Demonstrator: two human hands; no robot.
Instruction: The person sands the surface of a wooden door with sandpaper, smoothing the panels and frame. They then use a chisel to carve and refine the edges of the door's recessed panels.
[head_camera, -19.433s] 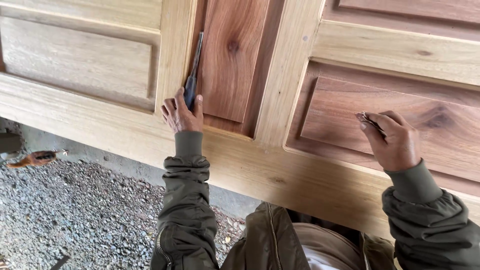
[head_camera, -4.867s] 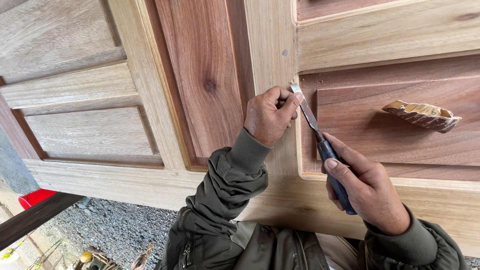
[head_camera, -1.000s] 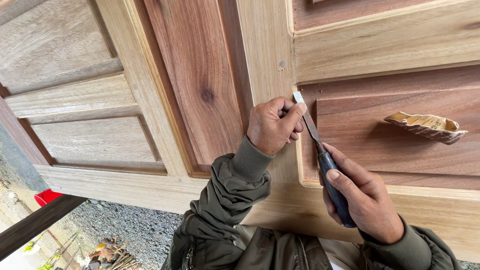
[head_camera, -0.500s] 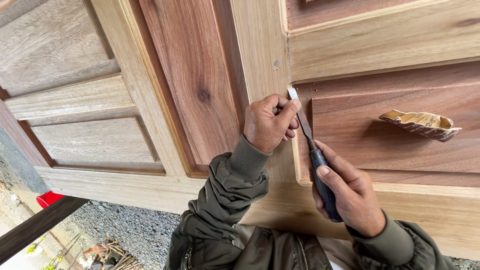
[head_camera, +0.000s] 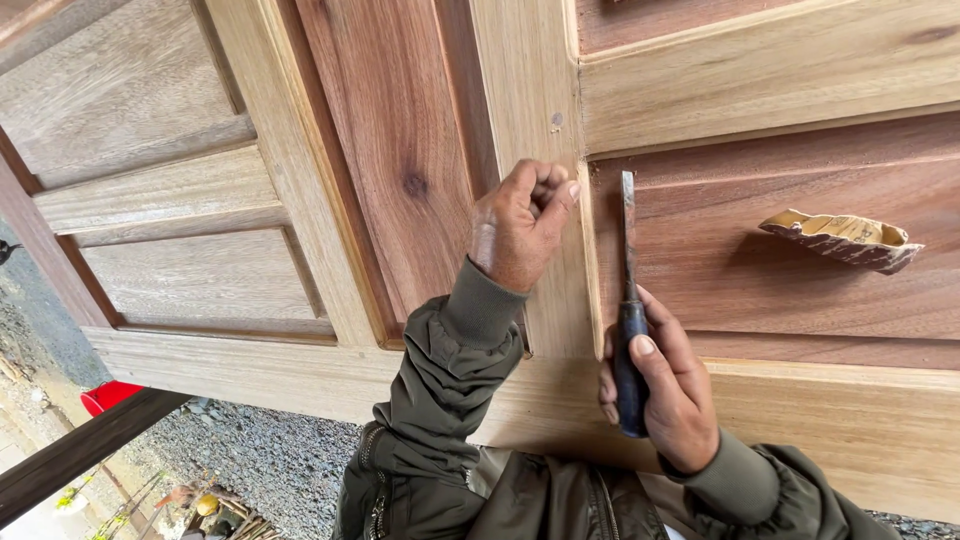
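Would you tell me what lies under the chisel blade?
The chisel blade lies over the groove between stile and reddish panel. The right hand covers its handle and the wood beneath.

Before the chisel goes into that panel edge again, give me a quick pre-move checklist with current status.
1. Right hand wrapped around the chisel handle: ok.
2. Blade lies along the groove beside the wooden door stile, tip up: ok.
3. Left hand off the blade, resting on the stile left of it: ok.
4. Fingertips close beside the tip: not ok.
5. Folded sandpaper lies apart on the panel: ok.
6. Edge sharpness: cannot tell.
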